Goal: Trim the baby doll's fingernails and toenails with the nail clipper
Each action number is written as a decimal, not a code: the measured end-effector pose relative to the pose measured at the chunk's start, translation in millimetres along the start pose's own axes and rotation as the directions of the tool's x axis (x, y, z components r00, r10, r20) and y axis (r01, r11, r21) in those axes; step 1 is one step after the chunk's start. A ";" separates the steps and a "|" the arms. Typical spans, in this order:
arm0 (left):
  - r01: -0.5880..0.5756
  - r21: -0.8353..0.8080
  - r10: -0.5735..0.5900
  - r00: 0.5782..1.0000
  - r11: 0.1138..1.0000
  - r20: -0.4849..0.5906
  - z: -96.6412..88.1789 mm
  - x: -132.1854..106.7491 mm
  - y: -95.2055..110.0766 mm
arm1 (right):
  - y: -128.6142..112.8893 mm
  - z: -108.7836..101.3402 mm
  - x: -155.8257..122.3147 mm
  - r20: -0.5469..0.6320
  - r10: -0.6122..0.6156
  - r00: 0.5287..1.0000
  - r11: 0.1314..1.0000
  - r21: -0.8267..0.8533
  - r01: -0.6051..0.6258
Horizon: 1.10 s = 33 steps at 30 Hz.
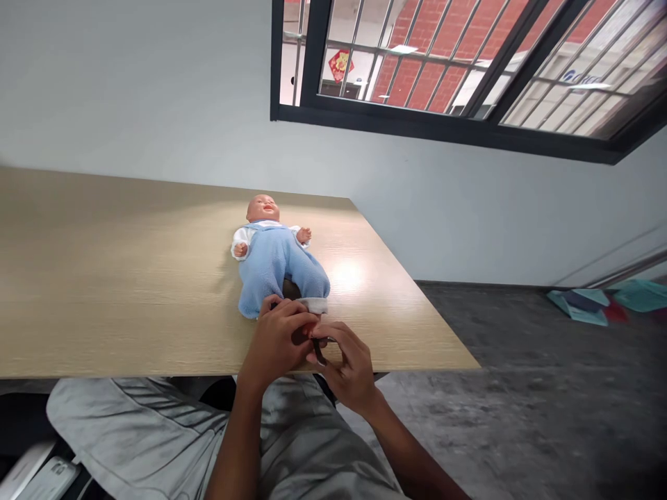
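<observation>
A baby doll (284, 257) in blue overalls and a white top lies on its back on the table, head away from me and feet toward me. My left hand (281, 340) is closed around the doll's foot, which my fingers mostly cover. In my right hand (347, 364), thumb and fingers pinch a small dark V-shaped nail clipper (319, 351). Its upper end is close to the doll's toes; whether it touches them I cannot tell. The overalls' grey-white cuff (314, 305) sits just above that foot. The doll's other foot is hidden behind my left hand.
The wooden table (130, 278) ends in front of my lap and at a slanted right edge. A wall and a barred window (417, 62) are behind it. Teal and red items (583, 305) lie on the grey floor. A white device (49, 479) is at lower left.
</observation>
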<state>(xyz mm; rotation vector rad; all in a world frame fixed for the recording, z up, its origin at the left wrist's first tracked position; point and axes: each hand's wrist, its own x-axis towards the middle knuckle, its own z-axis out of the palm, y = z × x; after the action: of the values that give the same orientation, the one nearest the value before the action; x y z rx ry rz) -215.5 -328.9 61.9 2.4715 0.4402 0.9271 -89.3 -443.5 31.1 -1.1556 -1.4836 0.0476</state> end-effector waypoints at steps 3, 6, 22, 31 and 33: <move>0.004 -0.005 -0.004 1.000 1.000 -0.002 -0.2 0.1 0.3 | -0.4 0.4 -0.3 0.030 -0.073 0.997 0.997 -0.020 0.074; 0.001 -0.004 -0.001 1.000 1.000 -0.004 0.6 0.9 0.2 | -1.2 1.1 -0.7 0.017 -0.083 0.996 0.995 -0.047 0.083; -0.013 -0.004 0.013 1.000 1.000 0.004 1.0 0.0 -1.5 | 6.3 10.8 -12.2 -0.016 -0.407 0.913 0.846 -0.384 0.370; -0.007 -0.005 0.007 1.000 1.000 0.004 0.0 -0.1 -1.4 | 8.9 11.6 -11.4 0.111 -0.401 0.909 0.814 -0.412 0.409; 0.000 -0.009 0.000 1.000 1.000 0.004 -0.1 -0.6 -1.8 | 7.9 10.9 -10.0 0.123 -0.396 0.910 0.817 -0.406 0.410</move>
<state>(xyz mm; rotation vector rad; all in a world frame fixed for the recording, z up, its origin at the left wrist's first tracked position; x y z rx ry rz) -216.2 -327.6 60.7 2.4649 0.4330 0.9218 -94.7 -440.0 15.6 -1.1526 -1.7973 -0.5818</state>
